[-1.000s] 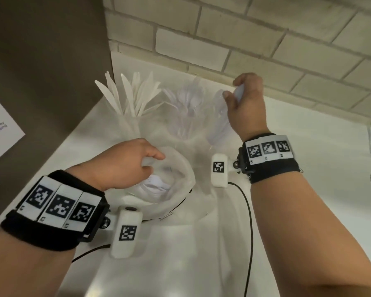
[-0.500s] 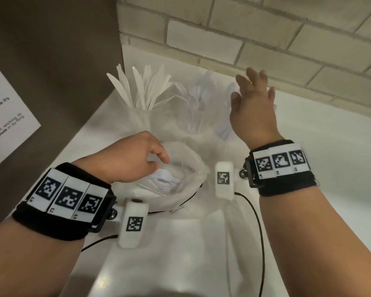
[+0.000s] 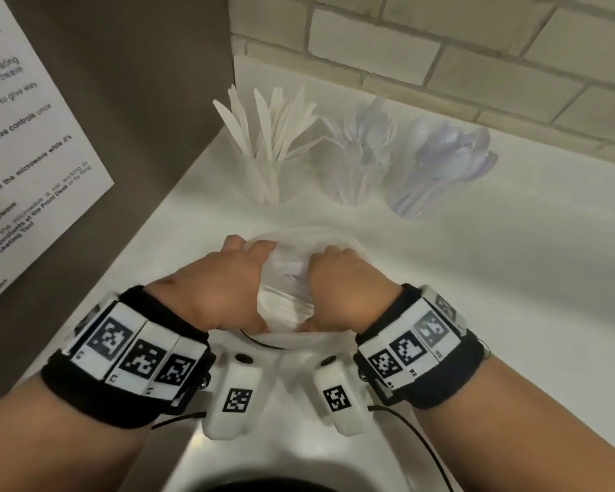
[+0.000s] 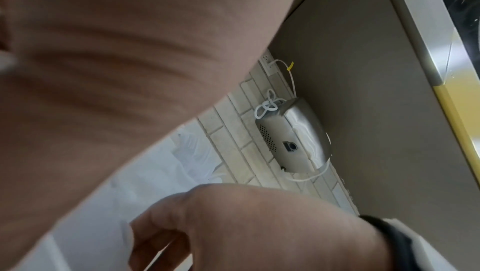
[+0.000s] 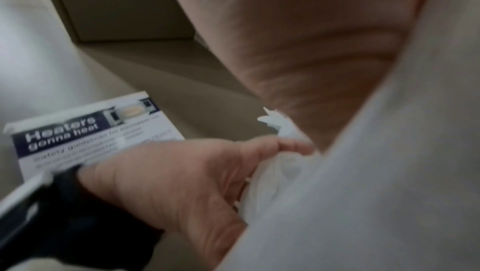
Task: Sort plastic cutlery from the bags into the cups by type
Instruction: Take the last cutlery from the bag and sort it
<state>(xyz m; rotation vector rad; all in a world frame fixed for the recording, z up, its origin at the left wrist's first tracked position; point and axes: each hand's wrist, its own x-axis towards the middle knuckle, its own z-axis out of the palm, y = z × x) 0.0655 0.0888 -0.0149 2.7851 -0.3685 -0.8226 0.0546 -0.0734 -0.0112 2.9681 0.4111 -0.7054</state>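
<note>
Translucent plastic bag (image 3: 292, 278) being held at the mouth by both hands, lying on the counter (image 3: 476, 278) just in front of the three cups. Left hand (image 3: 221, 289) gripping the bag's left rim, fingers curled over the edge; right hand (image 3: 345, 285) gripping the right rim likewise, knuckles up. Right wrist view confirming the left fingers (image 5: 275, 144) pinching bunched film.

Step in hand, judged: spreading the bag open for another pick. White cutlery (image 3: 292, 275) lying inside the bag, between the two hands, below the fingertips and not yet grasped; type not resolvable.

Relative to the bag: knife cup (image 3: 263, 179) standing behind and slightly left; fork cup (image 3: 352, 172) directly behind; spoon cup (image 3: 416, 186) behind and right. All three already well filled.

Next move, judged: freeing one hand while holding the mouth open with the other, reaching in, pinching one piece by the handle, identifying type before carrying to a cup. Thin film probably collapsing once released.
</note>
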